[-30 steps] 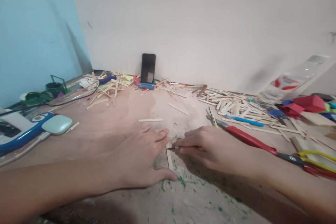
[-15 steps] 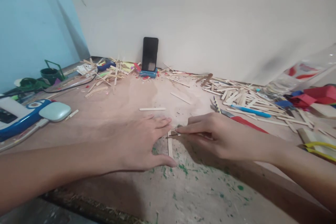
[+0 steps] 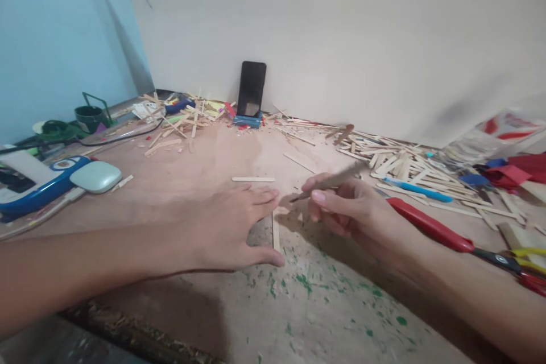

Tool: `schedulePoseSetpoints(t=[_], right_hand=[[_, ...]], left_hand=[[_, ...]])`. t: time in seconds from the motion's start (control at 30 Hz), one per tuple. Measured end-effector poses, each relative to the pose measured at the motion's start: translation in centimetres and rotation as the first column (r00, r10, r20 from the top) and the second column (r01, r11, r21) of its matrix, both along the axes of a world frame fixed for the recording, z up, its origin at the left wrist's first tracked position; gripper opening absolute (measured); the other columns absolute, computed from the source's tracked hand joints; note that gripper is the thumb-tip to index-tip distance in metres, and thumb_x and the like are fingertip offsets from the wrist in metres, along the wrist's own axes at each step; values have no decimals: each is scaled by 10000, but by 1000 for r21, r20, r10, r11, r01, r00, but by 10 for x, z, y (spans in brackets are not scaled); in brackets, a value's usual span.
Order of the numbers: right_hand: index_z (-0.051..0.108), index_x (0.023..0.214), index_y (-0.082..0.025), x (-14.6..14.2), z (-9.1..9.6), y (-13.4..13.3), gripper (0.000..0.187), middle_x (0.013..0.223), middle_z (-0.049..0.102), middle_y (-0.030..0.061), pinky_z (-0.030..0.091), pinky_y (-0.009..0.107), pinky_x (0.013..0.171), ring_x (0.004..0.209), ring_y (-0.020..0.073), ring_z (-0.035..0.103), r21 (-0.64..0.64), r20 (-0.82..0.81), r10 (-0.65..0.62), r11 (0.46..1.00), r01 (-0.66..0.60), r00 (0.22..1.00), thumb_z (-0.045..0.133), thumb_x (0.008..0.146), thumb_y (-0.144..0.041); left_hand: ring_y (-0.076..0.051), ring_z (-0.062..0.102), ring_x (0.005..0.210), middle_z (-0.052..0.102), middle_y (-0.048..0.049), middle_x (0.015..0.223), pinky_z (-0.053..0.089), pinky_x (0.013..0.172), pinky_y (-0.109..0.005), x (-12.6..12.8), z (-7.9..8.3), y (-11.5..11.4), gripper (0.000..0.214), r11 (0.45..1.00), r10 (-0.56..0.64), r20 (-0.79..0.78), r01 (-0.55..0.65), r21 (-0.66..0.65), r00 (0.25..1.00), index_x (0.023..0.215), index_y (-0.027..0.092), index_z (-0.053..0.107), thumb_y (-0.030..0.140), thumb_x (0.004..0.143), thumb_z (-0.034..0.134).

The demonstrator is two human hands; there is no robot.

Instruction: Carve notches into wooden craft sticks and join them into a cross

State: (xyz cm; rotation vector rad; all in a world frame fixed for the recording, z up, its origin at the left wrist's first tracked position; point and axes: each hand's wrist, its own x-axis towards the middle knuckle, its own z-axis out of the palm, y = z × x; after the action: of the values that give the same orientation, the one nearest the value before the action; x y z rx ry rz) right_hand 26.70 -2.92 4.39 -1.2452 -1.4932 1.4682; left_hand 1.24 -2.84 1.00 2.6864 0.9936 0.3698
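My left hand [image 3: 226, 224] lies flat with fingers stretched out, palm down on the tabletop. Beside it, between thumb and fingers, runs a flat wooden craft stick [image 3: 276, 233], partly covered by the fingers. My right hand [image 3: 356, 205] is closed around a thin grey craft knife [image 3: 341, 177]; its dark tip points down and left, just above the table near the stick's far end. A second craft stick [image 3: 253, 179] lies crosswise beyond my left fingertips, and another stick [image 3: 298, 162] lies slanted behind my right hand.
A black phone [image 3: 251, 88] leans upright on a blue stand at the wall. Piled craft sticks [image 3: 405, 165], a blue pen [image 3: 420, 190] and red-handled pliers [image 3: 430, 224] lie to the right. At left is a blue-and-white device [image 3: 40, 185] with a pale green case [image 3: 96, 177].
My right hand has lifted the knife off the stick and turned, so more of the tool shows. My left hand stays flat. The view has shifted slightly, revealing more of the red-handled pliers.
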Motion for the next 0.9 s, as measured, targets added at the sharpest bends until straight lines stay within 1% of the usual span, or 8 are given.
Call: schedulePoseSetpoints(t=[0.07,0.13,0.3,0.43,0.53,0.67,0.77,0.9], right_hand=[[663,905,-192,-3,-4,-2,342,550,611,-18,183,193,392,391,52,363,-4,3,-52,999,52,999,781,892,-512],[649,870,-193,-5,-6,-2,429,477,558,-22,136,210,392,358,56,323,-13,6,-78,997,78,997,682,945,-614],[721,835,-161,-8,-11,-1,684,542,575,28,238,214,393,454,104,436,-55,-12,-75,996,74,997,546,910,-818],[707,856,-178,-8,-14,0,494,603,645,28,269,215,366,421,95,426,-45,23,-72,996,73,997,665,921,-666],[710,866,-184,-6,-13,0,371,699,697,33,306,211,383,459,93,458,-19,63,-50,999,51,997,806,847,-541],[721,800,-168,-9,-8,-3,290,569,611,-21,203,194,401,439,56,350,16,131,-48,999,47,990,916,726,-370],[601,631,-175,-17,-7,-9,341,513,575,-27,216,203,424,460,64,373,67,158,-94,994,84,983,904,709,-311],[475,592,-198,-29,-11,-12,435,501,507,-56,255,213,451,487,76,384,142,151,-165,979,144,975,823,799,-357]], left_hand=[[-349,458,1524,468,-176,1628,372,1284,-504,0,-1,0,945,1000,4,-2,-4,-10,1000,1561,92,507,769,915,635],[-349,451,1529,461,-179,1630,375,1282,-505,0,-1,0,942,1000,5,-2,-5,-17,1000,1558,97,512,778,917,624],[-359,436,1537,459,-185,1629,380,1278,-511,1,-1,0,949,1000,5,-8,-5,-29,1000,1548,84,523,787,917,613],[-353,435,1539,459,-190,1629,369,1286,-502,1,1,1,945,999,1,-16,-1,-32,1000,1552,70,514,771,927,615],[-349,429,1543,440,-186,1642,365,1289,-500,1,1,1,958,1000,-3,-13,2,-31,1000,1568,76,493,775,925,613],[-346,436,1539,465,-186,1628,376,1284,-489,0,-1,1,980,1000,-2,2,2,-29,1000,1563,66,495,798,920,597],[-356,453,1526,476,-203,1617,390,1274,-509,0,-3,1,978,1000,-2,18,3,-27,1000,1557,48,495,781,920,616],[-373,479,1503,511,-209,1594,394,1267,-529,1,-3,2,940,1000,-13,43,14,-9,999,1523,61,538,777,919,620]])
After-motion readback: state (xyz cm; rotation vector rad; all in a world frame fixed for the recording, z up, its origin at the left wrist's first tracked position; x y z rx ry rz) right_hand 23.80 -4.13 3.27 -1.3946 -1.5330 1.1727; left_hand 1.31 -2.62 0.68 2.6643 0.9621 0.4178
